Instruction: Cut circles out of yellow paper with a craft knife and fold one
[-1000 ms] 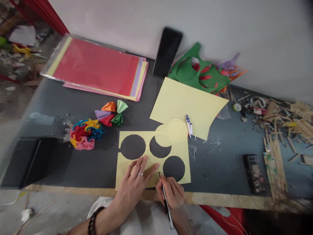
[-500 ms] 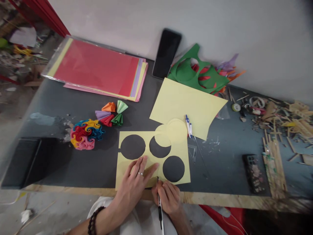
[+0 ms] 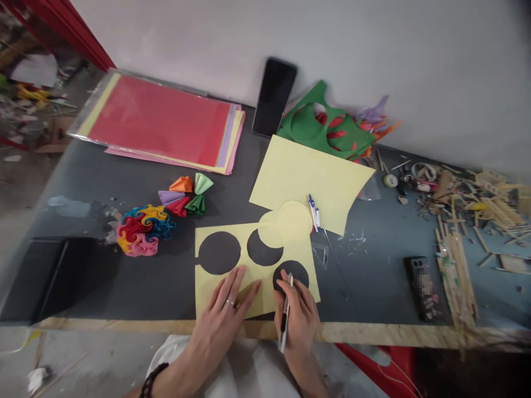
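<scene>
A pale yellow sheet (image 3: 207, 284) with several round holes lies at the table's front edge. My left hand (image 3: 219, 312) rests on it, palm down with fingers stretched out. In my right hand (image 3: 302, 315) is a slim craft knife (image 3: 284, 320), held between thumb and fingers with its tip pointing away from me. That hand is over the sheet's lower right hole, partly covering it. Two cut yellow discs (image 3: 296, 214) overlap at the sheet's top edge. Behind them lies a larger yellow sheet (image 3: 307, 171), with a blue and white compass (image 3: 314, 213) on its lower right part.
Coloured sheets in a plastic sleeve (image 3: 161, 121) lie back left. Folded paper cones (image 3: 180, 204) and a curled paper piece (image 3: 143, 232) sit left. A phone (image 3: 274, 97) leans on the wall beside green scraps (image 3: 332, 124). Wood sticks (image 3: 456, 276) and another phone (image 3: 421, 287) are right.
My right hand has moved up and to the right with the craft knife, away from the sheet's lower edge. My left hand stays on the sheet. The view has shifted slightly.
</scene>
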`<act>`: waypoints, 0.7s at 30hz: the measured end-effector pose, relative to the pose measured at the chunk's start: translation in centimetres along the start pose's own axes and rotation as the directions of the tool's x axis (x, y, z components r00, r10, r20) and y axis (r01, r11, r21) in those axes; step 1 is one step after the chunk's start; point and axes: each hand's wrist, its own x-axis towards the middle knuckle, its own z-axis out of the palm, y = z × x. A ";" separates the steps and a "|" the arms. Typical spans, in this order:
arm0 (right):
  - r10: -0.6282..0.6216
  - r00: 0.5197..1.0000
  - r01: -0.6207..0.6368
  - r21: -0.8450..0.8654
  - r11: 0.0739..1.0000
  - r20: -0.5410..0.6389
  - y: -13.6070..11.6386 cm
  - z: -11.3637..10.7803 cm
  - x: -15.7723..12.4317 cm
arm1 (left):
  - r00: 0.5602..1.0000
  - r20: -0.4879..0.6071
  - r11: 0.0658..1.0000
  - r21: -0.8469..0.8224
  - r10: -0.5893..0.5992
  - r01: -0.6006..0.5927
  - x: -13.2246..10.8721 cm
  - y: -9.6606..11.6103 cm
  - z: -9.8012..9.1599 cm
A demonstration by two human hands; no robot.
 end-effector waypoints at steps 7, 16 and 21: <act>0.130 0.990 -0.135 0.084 0.987 0.060 -2.9 0.8 -0.2 | 0.998 -0.016 0.995 0.079 0.056 -0.055 -0.9 2.5 2.1; 0.381 0.914 -0.406 0.261 0.876 0.140 -3.1 -0.4 1.1 | 0.998 -0.007 0.996 0.054 0.065 -0.065 -0.4 2.5 1.8; 0.351 0.892 -0.429 0.290 0.855 0.284 -1.8 -1.2 2.1 | 0.999 -0.036 0.997 0.064 0.034 -0.031 -0.4 3.0 2.0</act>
